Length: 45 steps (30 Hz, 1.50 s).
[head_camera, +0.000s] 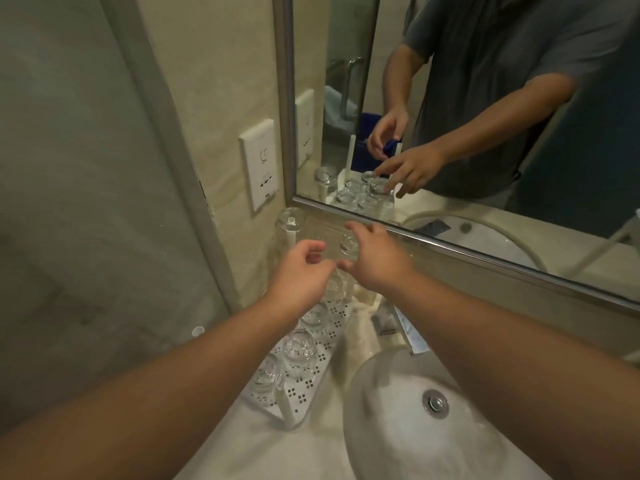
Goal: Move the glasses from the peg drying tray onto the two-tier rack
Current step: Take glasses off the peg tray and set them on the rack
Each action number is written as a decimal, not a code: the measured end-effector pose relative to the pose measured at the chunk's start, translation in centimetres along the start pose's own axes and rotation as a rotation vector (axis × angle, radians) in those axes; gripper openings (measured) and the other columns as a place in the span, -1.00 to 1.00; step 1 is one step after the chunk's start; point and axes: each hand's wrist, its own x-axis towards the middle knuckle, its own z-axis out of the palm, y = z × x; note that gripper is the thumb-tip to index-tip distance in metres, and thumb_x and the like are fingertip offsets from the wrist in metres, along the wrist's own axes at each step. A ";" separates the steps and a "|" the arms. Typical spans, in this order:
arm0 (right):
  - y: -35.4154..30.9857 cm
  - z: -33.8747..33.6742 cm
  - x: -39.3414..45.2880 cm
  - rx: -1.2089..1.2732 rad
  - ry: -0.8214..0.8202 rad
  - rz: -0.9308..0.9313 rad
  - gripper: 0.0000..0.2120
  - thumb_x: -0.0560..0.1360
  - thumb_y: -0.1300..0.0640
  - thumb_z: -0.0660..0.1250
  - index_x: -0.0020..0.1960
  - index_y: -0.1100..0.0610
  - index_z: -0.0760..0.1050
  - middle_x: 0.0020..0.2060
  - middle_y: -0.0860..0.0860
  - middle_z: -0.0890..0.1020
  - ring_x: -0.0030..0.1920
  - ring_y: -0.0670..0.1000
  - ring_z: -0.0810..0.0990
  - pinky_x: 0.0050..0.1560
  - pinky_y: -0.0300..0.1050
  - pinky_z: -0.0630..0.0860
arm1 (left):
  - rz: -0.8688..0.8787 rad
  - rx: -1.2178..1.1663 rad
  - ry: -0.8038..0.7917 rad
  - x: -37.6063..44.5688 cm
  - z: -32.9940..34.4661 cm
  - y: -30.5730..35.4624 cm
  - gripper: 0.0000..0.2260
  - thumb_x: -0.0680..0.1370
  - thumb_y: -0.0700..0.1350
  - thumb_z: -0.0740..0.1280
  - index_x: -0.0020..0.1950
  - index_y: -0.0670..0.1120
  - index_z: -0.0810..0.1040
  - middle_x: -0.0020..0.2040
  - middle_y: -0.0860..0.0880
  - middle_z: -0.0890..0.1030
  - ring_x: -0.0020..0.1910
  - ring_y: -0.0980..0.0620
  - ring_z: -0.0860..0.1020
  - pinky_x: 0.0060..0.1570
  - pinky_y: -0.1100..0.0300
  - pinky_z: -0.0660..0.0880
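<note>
While glasses (297, 349) sit upturned on the white tray (304, 398) left of the sink (398, 410), my left hand (299, 273) hovers half-curled, holding nothing; my right hand (375, 261) spreads toward the far glass (349, 244). I reckon I'm picking up: next, close around it and lift.

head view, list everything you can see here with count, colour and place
glasses: at least six, clear, upside down, some on the tray, two raised near the hands
peg drying tray: one, white with dark square dots, on the counter left of the basin
basin: one, white, lower right, metal drain in it
tap: one, chrome, behind the basin
mirror: one, silver frame, upper right, reflecting the person
wall socket: one, white, left of the mirror
glass partition: one, frosted, far left
left hand: fingers curled, holding nothing
right hand: fingers spread at a raised glass
</note>
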 end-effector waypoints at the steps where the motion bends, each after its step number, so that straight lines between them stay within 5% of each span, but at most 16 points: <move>1: -0.2 0.1 0.5 -0.048 0.002 0.004 -0.27 0.42 -0.28 0.37 0.48 -0.15 0.16 0.33 0.10 0.38 0.16 0.15 0.54 0.02 0.03 0.53 | -0.013 -0.004 -0.005 0.3 -0.1 -0.2 -0.68 0.54 -0.08 0.36 0.28 0.08 0.49 0.15 0.04 0.55 0.02 0.03 0.61 -0.13 0.14 0.54; 6: -0.9 0.3 2.5 -0.194 -0.044 0.053 -0.30 0.45 -0.40 0.23 0.48 -0.13 0.16 0.31 0.11 0.37 0.08 0.14 0.59 -0.21 -0.05 0.42 | -0.049 -0.036 -0.030 1.7 -0.1 -0.9 -0.73 0.55 -0.06 0.35 0.24 0.12 0.48 0.13 0.05 0.56 -0.10 0.08 0.62 -0.25 0.19 0.50; 12: -0.8 0.6 3.5 -0.165 -0.095 0.044 -0.41 0.44 -0.33 0.32 0.33 -0.02 0.37 0.16 0.07 0.48 0.07 0.14 0.57 -0.07 0.01 0.51 | -0.083 -0.061 -0.044 2.6 0.1 -1.2 -0.72 0.55 -0.07 0.34 0.25 0.10 0.47 0.15 0.02 0.56 -0.11 0.07 0.62 -0.23 0.18 0.52; 24: -1.8 -2.7 3.4 -0.130 0.013 0.016 -0.43 0.39 -0.30 0.40 0.27 -0.02 0.46 0.10 0.06 0.57 0.00 0.12 0.58 -0.19 -0.09 0.41 | -0.194 -0.209 -0.027 1.7 0.9 -1.0 -0.77 0.57 -0.13 0.32 0.21 0.05 0.49 0.07 0.01 0.57 -0.14 0.03 0.61 -0.21 0.12 0.55; 31: -3.5 -7.5 1.4 -0.147 0.105 -0.037 -0.47 0.39 -0.31 0.39 0.24 -0.05 0.46 0.10 0.02 0.56 0.02 0.09 0.56 -0.17 -0.08 0.45 | -0.443 -0.569 -0.063 -0.3 1.7 0.2 -0.86 0.60 -0.05 0.29 0.09 -0.07 0.53 0.02 -0.10 0.60 -0.16 -0.11 0.63 -0.27 0.06 0.59; 40: -5.8 -11.4 -3.0 -0.081 0.189 -0.162 -0.43 0.38 -0.32 0.40 0.29 -0.09 0.45 0.14 -0.02 0.53 0.06 0.05 0.55 -0.07 -0.05 0.51 | -0.659 -0.940 -0.396 -1.9 2.4 2.5 -0.18 0.45 0.50 0.10 0.22 -0.21 0.57 0.06 -0.17 0.67 -0.07 -0.22 0.67 -0.06 -0.06 0.56; 43: -6.4 -11.9 -4.2 -0.045 0.211 -0.200 -0.44 0.36 -0.33 0.41 0.26 -0.12 0.45 0.09 -0.04 0.53 0.02 0.03 0.54 -0.11 -0.08 0.45 | -0.661 -1.036 -0.487 -2.4 2.2 3.2 -0.08 0.36 0.57 0.08 0.26 -0.20 0.57 0.19 -0.16 0.65 0.11 -0.25 0.63 0.14 -0.16 0.48; 45: -6.5 -12.1 -4.8 -0.030 0.224 -0.212 -0.44 0.35 -0.34 0.41 0.26 -0.12 0.44 0.08 -0.05 0.52 0.00 0.02 0.53 -0.13 -0.10 0.42 | -0.646 -1.094 -0.495 -2.9 2.0 3.7 -0.05 0.32 0.60 0.10 0.23 -0.21 0.59 0.11 -0.19 0.67 0.09 -0.28 0.63 0.17 -0.20 0.45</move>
